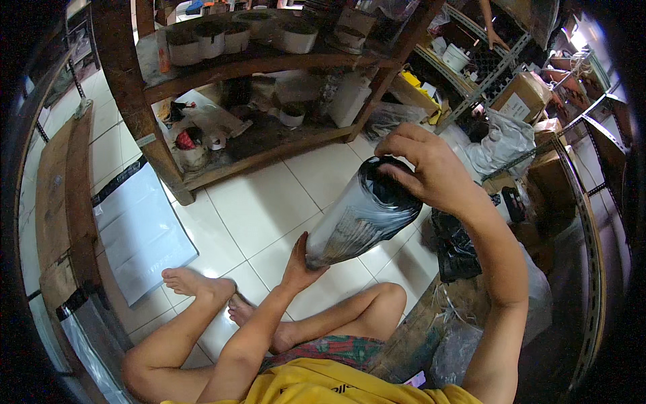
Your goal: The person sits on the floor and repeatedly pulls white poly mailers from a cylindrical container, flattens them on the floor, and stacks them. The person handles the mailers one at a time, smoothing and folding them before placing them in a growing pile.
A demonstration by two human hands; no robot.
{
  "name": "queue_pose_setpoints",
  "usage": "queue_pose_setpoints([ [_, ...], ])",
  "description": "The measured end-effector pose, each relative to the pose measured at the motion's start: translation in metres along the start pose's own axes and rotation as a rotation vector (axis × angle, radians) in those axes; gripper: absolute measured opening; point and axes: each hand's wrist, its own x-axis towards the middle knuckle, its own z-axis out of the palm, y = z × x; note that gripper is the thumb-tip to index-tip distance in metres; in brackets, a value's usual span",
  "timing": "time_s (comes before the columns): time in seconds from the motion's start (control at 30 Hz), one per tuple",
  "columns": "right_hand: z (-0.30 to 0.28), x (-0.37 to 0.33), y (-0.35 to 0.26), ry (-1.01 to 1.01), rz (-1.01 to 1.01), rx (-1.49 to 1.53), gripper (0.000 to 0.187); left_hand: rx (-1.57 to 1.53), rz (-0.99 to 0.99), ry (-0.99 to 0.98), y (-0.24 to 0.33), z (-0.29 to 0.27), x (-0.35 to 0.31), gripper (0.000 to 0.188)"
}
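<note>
A thick roll of grey plastic sheeting (356,215), black on its inner side, is held at a tilt in front of me. At its lower end my left hand (303,268) grips it from beneath, with most fingers hidden behind the plastic. My right hand (420,165) is bent over the upper rim, thumb inside the opening and fingers outside. Past my left foot, a flat pale plastic mailer bag (145,236) with a black strip lies on the tiles.
A wooden shelf (269,158) with pots and clutter stands ahead. Metal racks (579,215) with cardboard boxes (521,97) rise at the right. A black plastic bag (457,252) lies beside my right arm. A wooden bench (64,209) runs along the left. Another person's hand (496,40) shows at the far rack.
</note>
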Motion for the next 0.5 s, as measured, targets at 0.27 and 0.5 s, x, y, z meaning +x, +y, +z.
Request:
queue_pose_setpoints([
  [0.27, 0.0085, 0.0009, 0.005, 0.119, -0.164, -0.026, 0.022, -0.05, -0.043, -0.004, 0.0055, 0.002, -0.0011, 0.114],
  [0.5, 0.0071, -0.0022, 0.0089, 0.081, -0.239, -0.029, 0.022, -0.033, 0.002, 0.053, 0.0101, 0.0049, -0.0015, 0.105],
])
